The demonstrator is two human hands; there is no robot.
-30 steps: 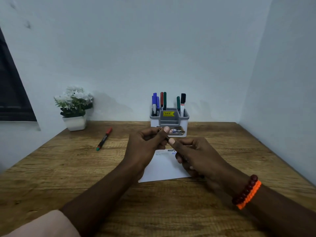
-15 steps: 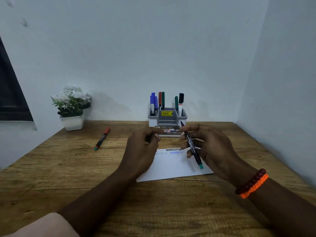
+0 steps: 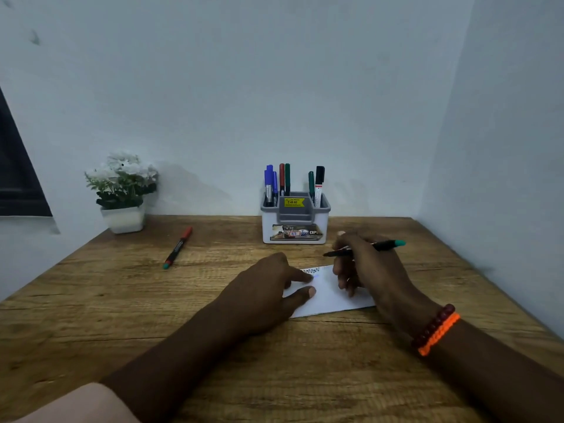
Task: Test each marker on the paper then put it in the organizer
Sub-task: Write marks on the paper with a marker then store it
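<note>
On the wooden desk, the left hand (image 3: 268, 288) lies flat, fingers steadying the white paper sheet (image 3: 331, 293). The right hand (image 3: 364, 267) grips 1 black, green-ended marker (image 3: 366, 248) above it, before the grey-and-white organizer (image 3: 295, 222). Advice: lower the tip gently; keep the sheet pinned.

The left hand (image 3: 268, 296) hides part of the paper (image 3: 331, 296); its scribbles are unreadable.
</note>
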